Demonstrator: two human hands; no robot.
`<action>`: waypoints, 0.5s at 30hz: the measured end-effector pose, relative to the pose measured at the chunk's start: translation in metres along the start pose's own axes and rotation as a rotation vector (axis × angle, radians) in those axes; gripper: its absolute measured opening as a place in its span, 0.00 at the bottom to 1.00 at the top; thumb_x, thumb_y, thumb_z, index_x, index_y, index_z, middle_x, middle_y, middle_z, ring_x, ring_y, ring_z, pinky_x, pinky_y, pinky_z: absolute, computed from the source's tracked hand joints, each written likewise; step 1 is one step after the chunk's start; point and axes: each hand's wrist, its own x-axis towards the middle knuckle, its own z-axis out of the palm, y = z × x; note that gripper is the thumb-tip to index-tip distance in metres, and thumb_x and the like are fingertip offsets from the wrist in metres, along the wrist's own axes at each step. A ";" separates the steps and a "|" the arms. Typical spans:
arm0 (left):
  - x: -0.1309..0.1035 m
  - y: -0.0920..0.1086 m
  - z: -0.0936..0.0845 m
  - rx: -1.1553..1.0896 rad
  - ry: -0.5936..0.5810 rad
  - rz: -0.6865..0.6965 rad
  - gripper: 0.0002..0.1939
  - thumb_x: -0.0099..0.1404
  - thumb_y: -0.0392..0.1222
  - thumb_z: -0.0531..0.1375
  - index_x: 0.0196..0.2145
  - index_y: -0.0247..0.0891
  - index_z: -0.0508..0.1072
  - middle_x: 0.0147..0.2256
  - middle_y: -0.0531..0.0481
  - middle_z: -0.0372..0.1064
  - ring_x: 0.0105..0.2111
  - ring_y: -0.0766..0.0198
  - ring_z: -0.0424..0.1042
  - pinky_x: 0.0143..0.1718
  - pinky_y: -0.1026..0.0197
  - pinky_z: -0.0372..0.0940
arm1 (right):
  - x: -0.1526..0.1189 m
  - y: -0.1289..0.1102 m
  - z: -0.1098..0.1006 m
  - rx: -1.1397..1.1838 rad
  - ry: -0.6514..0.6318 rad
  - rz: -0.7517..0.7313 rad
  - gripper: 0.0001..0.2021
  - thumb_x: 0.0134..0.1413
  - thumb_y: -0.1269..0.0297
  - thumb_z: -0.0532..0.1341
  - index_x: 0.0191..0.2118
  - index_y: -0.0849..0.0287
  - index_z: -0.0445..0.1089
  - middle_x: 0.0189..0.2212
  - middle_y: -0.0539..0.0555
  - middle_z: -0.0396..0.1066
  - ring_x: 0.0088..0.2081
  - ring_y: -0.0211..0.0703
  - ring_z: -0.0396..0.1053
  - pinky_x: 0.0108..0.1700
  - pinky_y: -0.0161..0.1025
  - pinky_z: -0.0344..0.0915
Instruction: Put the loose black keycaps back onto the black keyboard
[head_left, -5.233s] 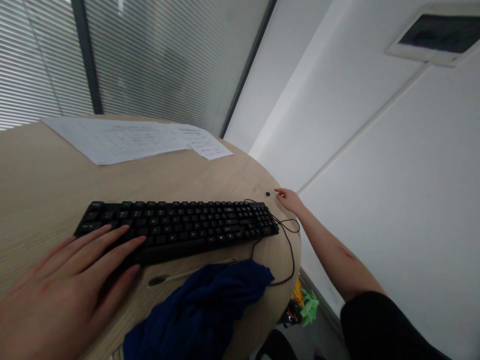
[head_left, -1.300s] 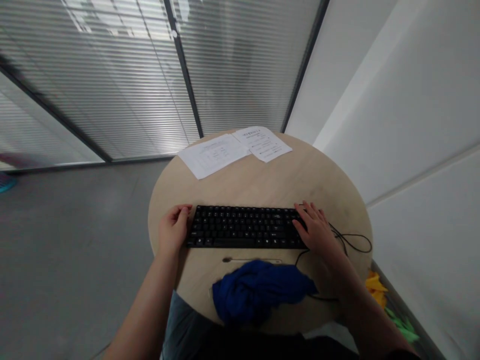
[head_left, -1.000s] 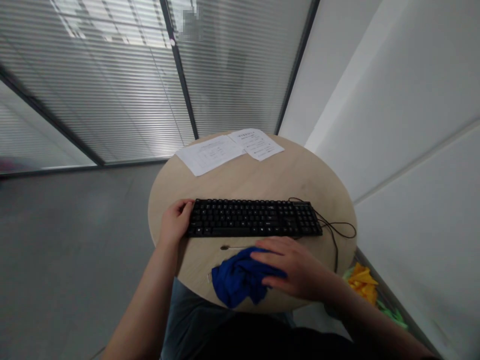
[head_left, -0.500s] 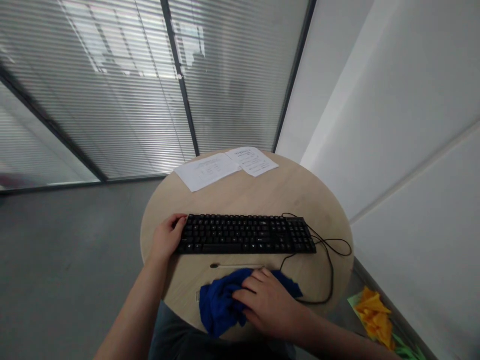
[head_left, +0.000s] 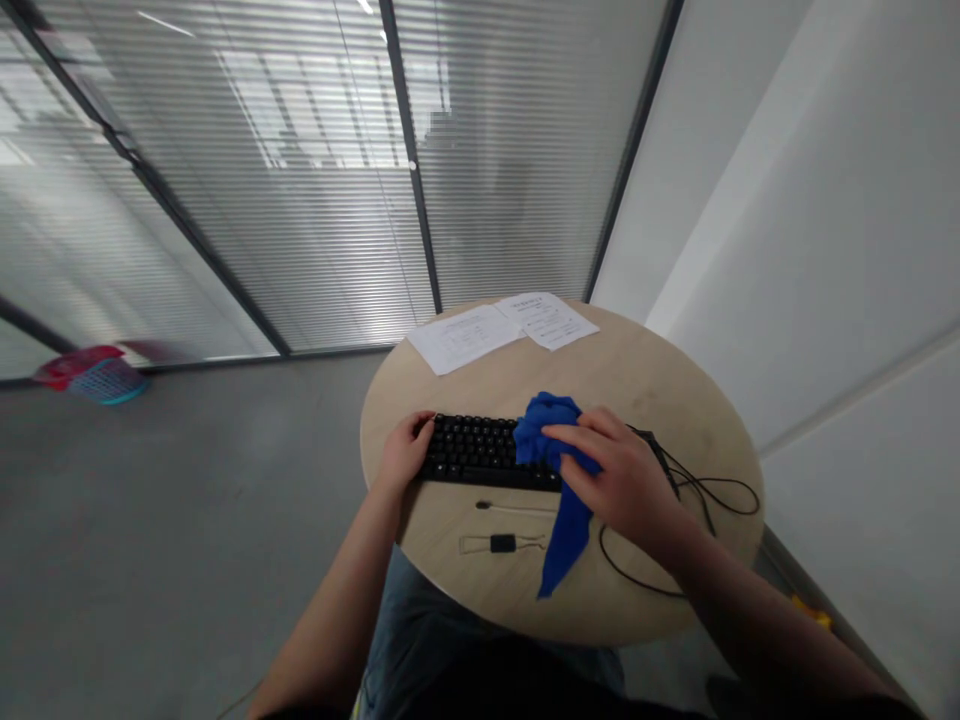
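Note:
A black keyboard (head_left: 480,448) lies on the round wooden table (head_left: 465,590). My left hand (head_left: 406,450) grips its left end, thumb on top near the corner. In my right hand (head_left: 611,465) is a bunched blue cloth (head_left: 551,430), held over the right half of the keyboard, with one end hanging down towards the table's near edge. The cloth and hand hide many of the right-hand keys. Below the keyboard lie a thin stick with a dark tip (head_left: 484,506) and a black binder clip (head_left: 502,543).
Printed papers (head_left: 476,335) lie at the table's far side. The keyboard's black cable (head_left: 731,482) loops over the right side. A red and blue basket (head_left: 109,380) stands on the floor at far left. Something yellow (head_left: 814,612) is on the floor at right.
My right hand has lifted the blue cloth from the near edge onto the keyboard, uncovering the binder clip. My left hand still holds the left end. The view has shifted left.

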 end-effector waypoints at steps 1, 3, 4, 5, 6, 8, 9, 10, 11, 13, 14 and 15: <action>-0.002 -0.003 -0.003 -0.001 -0.021 0.031 0.22 0.69 0.51 0.52 0.52 0.38 0.75 0.49 0.42 0.78 0.50 0.52 0.76 0.55 0.49 0.69 | 0.008 0.000 0.006 -0.007 0.008 -0.001 0.16 0.62 0.69 0.57 0.52 0.56 0.77 0.38 0.56 0.69 0.41 0.40 0.69 0.44 0.37 0.68; -0.008 -0.009 -0.010 0.000 -0.074 0.107 0.23 0.68 0.52 0.54 0.55 0.38 0.73 0.52 0.42 0.76 0.52 0.51 0.75 0.57 0.48 0.68 | 0.023 -0.003 0.026 0.014 0.004 0.013 0.16 0.64 0.68 0.58 0.53 0.57 0.76 0.40 0.56 0.69 0.42 0.41 0.70 0.46 0.38 0.69; -0.011 -0.012 -0.013 0.002 -0.105 0.148 0.25 0.67 0.53 0.56 0.57 0.38 0.73 0.53 0.41 0.75 0.53 0.51 0.74 0.58 0.47 0.68 | 0.030 -0.004 0.039 0.037 -0.013 0.028 0.16 0.64 0.67 0.58 0.54 0.57 0.76 0.41 0.57 0.69 0.43 0.41 0.70 0.47 0.38 0.69; -0.014 -0.015 -0.017 0.005 -0.134 0.189 0.26 0.67 0.53 0.57 0.58 0.38 0.72 0.55 0.41 0.75 0.55 0.51 0.73 0.59 0.47 0.67 | 0.037 -0.006 0.053 0.064 -0.043 0.049 0.16 0.65 0.67 0.58 0.55 0.57 0.76 0.41 0.57 0.70 0.44 0.41 0.70 0.49 0.39 0.69; -0.016 -0.018 -0.020 0.009 -0.161 0.225 0.28 0.66 0.54 0.59 0.59 0.39 0.71 0.56 0.41 0.74 0.56 0.51 0.72 0.61 0.46 0.66 | 0.044 -0.008 0.068 0.091 -0.088 0.075 0.16 0.65 0.66 0.58 0.55 0.57 0.75 0.42 0.57 0.70 0.45 0.41 0.70 0.50 0.39 0.69; -0.018 -0.021 -0.023 0.024 -0.199 0.283 0.30 0.65 0.55 0.61 0.61 0.39 0.70 0.58 0.41 0.72 0.58 0.49 0.70 0.63 0.45 0.63 | 0.056 -0.010 0.099 0.123 -0.221 0.117 0.17 0.66 0.65 0.58 0.57 0.57 0.74 0.45 0.57 0.71 0.46 0.41 0.71 0.53 0.39 0.69; -0.019 -0.023 -0.024 0.034 -0.211 0.305 0.30 0.65 0.56 0.61 0.60 0.39 0.70 0.59 0.40 0.71 0.59 0.49 0.69 0.64 0.44 0.62 | 0.060 -0.011 0.114 0.118 -0.299 0.120 0.17 0.67 0.64 0.59 0.57 0.58 0.74 0.46 0.58 0.71 0.47 0.41 0.71 0.54 0.40 0.69; -0.019 -0.023 -0.024 0.045 -0.219 0.324 0.30 0.64 0.56 0.62 0.60 0.39 0.70 0.59 0.40 0.70 0.60 0.48 0.68 0.64 0.43 0.61 | 0.063 -0.011 0.127 0.096 -0.372 0.103 0.17 0.67 0.62 0.59 0.57 0.58 0.75 0.48 0.59 0.71 0.49 0.43 0.70 0.56 0.42 0.68; -0.018 -0.024 -0.024 0.057 -0.223 0.340 0.31 0.64 0.57 0.62 0.59 0.39 0.71 0.60 0.39 0.69 0.61 0.47 0.67 0.65 0.42 0.60 | 0.065 -0.011 0.139 0.059 -0.429 0.066 0.17 0.66 0.59 0.60 0.55 0.58 0.75 0.52 0.60 0.70 0.53 0.47 0.69 0.58 0.45 0.67; -0.018 -0.026 -0.022 0.084 -0.227 0.364 0.33 0.64 0.60 0.63 0.60 0.39 0.70 0.62 0.37 0.67 0.63 0.44 0.65 0.66 0.39 0.57 | 0.066 -0.008 0.158 -0.014 -0.490 -0.039 0.18 0.64 0.56 0.63 0.55 0.58 0.76 0.62 0.62 0.63 0.62 0.55 0.62 0.63 0.52 0.63; -0.018 -0.027 -0.021 0.098 -0.228 0.371 0.35 0.63 0.61 0.63 0.61 0.39 0.69 0.63 0.36 0.66 0.64 0.43 0.63 0.67 0.37 0.56 | 0.066 -0.006 0.166 -0.033 -0.498 -0.093 0.19 0.63 0.54 0.64 0.56 0.57 0.75 0.66 0.62 0.58 0.66 0.57 0.58 0.64 0.54 0.60; -0.018 -0.028 -0.020 0.111 -0.230 0.376 0.37 0.63 0.62 0.63 0.62 0.38 0.68 0.63 0.35 0.65 0.65 0.42 0.62 0.67 0.35 0.54 | 0.065 -0.004 0.172 -0.033 -0.500 -0.136 0.21 0.63 0.54 0.64 0.58 0.56 0.73 0.68 0.61 0.55 0.67 0.57 0.56 0.65 0.55 0.59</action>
